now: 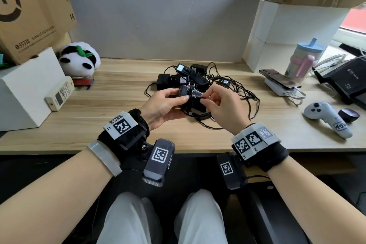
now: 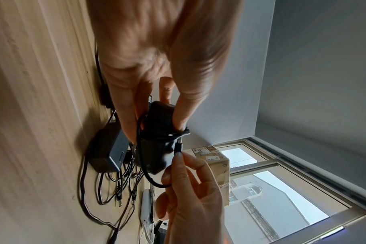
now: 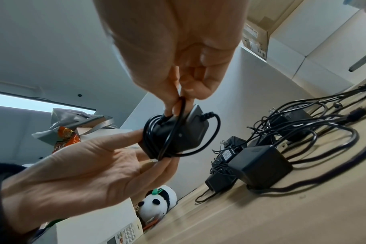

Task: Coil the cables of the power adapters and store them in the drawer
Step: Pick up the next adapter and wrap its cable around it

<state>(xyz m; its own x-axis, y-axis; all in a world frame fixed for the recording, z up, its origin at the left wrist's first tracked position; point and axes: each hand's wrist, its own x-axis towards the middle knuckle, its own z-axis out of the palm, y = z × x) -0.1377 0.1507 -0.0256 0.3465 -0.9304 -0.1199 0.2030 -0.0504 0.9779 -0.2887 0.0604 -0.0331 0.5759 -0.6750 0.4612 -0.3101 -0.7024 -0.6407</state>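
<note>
Left hand (image 1: 162, 105): raised just above the desk (image 1: 111, 125), palm turned inward, forearm coming up from the near edge. Thumb on top and fingers underneath, curled round a black power adapter (image 3: 178, 135), gripping its body.

Right hand (image 1: 221, 107): level with the left and facing it, wrist bent inward. Thumb and forefinger pinch the cable (image 3: 173, 130) at its plug end, against the adapter; the other fingers are curled loosely behind.

Held adapter: clear of the desk, between the two hands. Several turns of its cable lie wound round the body; one loose loop stands out to the side.

Pile of adapters (image 1: 190, 77): just behind the hands, mid-desk. Black blocks with uncoiled cords tangled among them, strands trailing toward the right and the near edge. One larger block (image 3: 259, 166) sits closest to the hands.

Containers: no drawer shows in any view. White box (image 1: 23, 93), left, with a remote control (image 1: 59, 93) leaning on it; contents cannot be told. Cardboard box (image 1: 29, 10) stacked on top of it.

Other desk items: panda toy (image 1: 79, 59), back left; lidded cup with straw (image 1: 305, 59), phone (image 1: 281, 78) on a white block, game controller (image 1: 328, 119), right.
</note>
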